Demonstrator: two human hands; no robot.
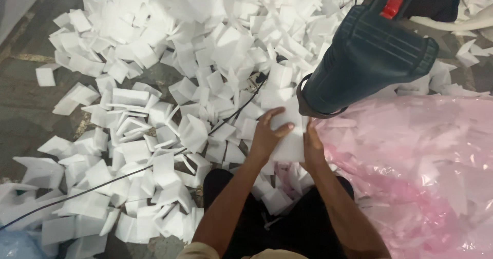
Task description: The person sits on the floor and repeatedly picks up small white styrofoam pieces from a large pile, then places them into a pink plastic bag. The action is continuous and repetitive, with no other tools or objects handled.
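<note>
My left hand and my right hand both grip one white foam piece held just below the nozzle of a dark blue heat gun. The gun has a red switch and stands above my hands, pointing down toward the foam piece. My left fingers wrap the piece's top left edge. The right hand presses its right side. My forearms reach up from the bottom of the view over my dark-clothed lap.
Several folded white foam pieces lie heaped over the floor to the left and behind. A pink plastic bag holding foam pieces fills the right side. A black cable runs across the pile from the lower left.
</note>
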